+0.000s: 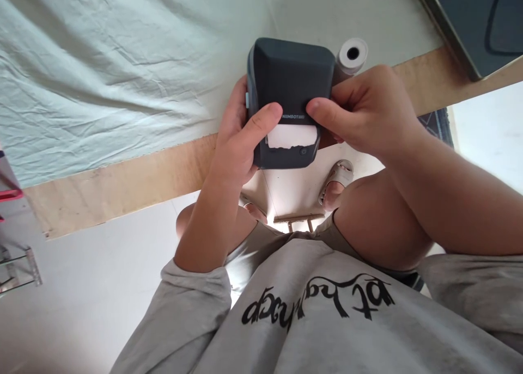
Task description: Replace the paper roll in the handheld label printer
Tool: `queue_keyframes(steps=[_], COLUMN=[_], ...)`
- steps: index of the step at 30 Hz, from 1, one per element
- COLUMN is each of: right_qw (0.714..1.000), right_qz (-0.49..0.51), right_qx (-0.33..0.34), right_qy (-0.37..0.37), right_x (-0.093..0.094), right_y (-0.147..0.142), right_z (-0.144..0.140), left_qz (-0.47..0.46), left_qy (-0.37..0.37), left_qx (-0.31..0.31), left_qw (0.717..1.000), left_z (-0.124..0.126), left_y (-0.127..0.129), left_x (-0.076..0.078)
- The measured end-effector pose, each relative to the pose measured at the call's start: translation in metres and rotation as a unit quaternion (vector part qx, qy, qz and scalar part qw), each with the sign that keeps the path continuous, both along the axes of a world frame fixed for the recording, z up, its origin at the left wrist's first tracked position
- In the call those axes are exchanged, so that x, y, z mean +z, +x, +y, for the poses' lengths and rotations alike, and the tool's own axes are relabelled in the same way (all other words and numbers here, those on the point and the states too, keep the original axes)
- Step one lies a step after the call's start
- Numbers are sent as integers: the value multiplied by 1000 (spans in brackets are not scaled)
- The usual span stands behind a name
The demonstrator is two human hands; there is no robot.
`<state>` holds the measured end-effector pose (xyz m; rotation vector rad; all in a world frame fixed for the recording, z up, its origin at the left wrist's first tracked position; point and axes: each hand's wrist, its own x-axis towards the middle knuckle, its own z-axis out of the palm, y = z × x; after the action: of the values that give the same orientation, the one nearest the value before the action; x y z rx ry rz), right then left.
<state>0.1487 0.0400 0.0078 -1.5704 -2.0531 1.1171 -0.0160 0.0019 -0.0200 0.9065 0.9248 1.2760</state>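
A dark label printer [296, 80] with NIIMBOT lettering is held up over the table's near edge. White paper [292, 136] with a torn edge sticks out of its slot, above a small power button. My left hand [245, 126] wraps its left side, thumb lying on the front just above the paper. At the right side, my right hand [368, 110] grips it too, thumb pressed on the front face and the other fingers partly hidden behind. Just beyond my right hand stands a white paper roll [352, 55] with a dark core.
A pale green cloth [122, 80] with wrinkles covers the table, leaving a bare wooden edge [134, 183] along the front. At the upper right lies a dark flat panel [482, 25] with a raised rim. A rack-like object [18, 268] stands at the far left.
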Motion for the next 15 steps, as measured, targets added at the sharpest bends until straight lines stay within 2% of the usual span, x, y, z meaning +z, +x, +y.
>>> queue_keyframes(steps=[5, 9, 15], right_qw=[1000, 1000, 999], right_qz=[7, -4, 1], right_qx=[2, 9, 27], right_qy=[-9, 22, 47], right_x=[0, -3, -4], right_y=[-2, 0, 3], right_z=[0, 0, -1], left_qz=[-4, -17, -39], left_qy=[-5, 10, -9], left_qx=[13, 30, 53], left_qw=[1000, 999, 998], left_z=[-1, -3, -4], left_y=[2, 6, 15], left_x=[3, 6, 11])
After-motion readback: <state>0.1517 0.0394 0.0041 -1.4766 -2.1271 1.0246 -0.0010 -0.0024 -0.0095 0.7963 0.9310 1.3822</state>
